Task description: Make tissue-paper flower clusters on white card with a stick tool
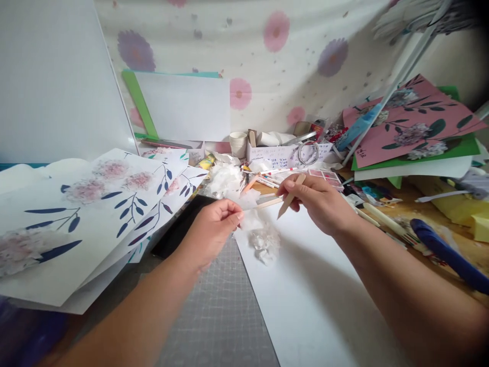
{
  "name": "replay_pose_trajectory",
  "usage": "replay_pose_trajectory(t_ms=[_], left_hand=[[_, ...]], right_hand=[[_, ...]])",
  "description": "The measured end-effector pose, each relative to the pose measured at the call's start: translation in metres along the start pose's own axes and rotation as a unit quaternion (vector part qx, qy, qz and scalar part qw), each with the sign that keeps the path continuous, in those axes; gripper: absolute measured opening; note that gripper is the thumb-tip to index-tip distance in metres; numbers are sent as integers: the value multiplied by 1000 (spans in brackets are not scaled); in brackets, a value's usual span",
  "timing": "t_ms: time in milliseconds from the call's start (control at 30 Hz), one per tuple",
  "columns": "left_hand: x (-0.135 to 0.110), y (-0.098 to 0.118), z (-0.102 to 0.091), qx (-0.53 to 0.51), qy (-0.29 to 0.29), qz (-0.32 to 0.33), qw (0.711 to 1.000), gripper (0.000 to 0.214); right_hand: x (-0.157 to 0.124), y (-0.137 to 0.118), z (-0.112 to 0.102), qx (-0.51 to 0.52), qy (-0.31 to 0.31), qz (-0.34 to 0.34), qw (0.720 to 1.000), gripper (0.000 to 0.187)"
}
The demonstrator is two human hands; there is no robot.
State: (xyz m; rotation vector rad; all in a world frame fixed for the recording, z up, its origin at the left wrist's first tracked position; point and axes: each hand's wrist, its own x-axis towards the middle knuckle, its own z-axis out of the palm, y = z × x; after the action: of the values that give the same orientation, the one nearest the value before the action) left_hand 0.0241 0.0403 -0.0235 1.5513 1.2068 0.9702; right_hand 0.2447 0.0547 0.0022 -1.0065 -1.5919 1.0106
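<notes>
My right hand (pixel 315 201) is closed around a flat wooden stick (pixel 287 203), whose pointed end slants down over the white sheet (pixel 305 285). To the left, my left hand (pixel 216 224) pinches what looks like the edge of a thin, see-through white piece of tissue paper (pixel 251 220). Just below, crumpled white tissue petals (pixel 265 245) form a small cluster on the upper left part of the sheet. A pale strip runs between the two hands; whether either hand touches it, I cannot tell.
A grey cutting mat (pixel 214 306) lies under the sheet's left side, with a black flat object (pixel 179 229) behind it. Flower pictures (pixel 114 204) stand at left, pink ones (pixel 412 122) at right. Behind are heaped white tissue (pixel 225 179), paper cups (pixel 238 144) and a white box (pixel 275 155).
</notes>
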Motion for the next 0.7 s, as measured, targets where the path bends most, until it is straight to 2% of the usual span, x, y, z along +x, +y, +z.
replay_pose_trajectory(t_ms=[100, 167, 267, 367, 500, 600, 700], left_hand=[[-3, -4, 14, 27, -65, -16, 997, 10], [-5, -5, 22, 77, -98, -13, 992, 9], [-9, -7, 30, 148, -121, 0, 982, 10], [-10, -10, 33, 182, -126, 8, 975, 10], [-8, -15, 34, 227, -108, 30, 968, 11], [-6, -16, 34, 248, -105, 34, 962, 11], [-6, -13, 34, 253, -116, 24, 960, 13]], right_hand=[[-18, 4, -1, 73, -43, -7, 996, 22], [-27, 10, -1, 102, -27, -7, 994, 22], [-34, 19, 1, 116, 1, -10, 993, 23], [-37, 21, 4, 105, -33, -26, 994, 27], [-40, 17, 11, -15, -97, -41, 994, 30], [-42, 15, 15, -137, -136, -58, 980, 26], [-42, 16, 16, -202, -154, -74, 964, 23]])
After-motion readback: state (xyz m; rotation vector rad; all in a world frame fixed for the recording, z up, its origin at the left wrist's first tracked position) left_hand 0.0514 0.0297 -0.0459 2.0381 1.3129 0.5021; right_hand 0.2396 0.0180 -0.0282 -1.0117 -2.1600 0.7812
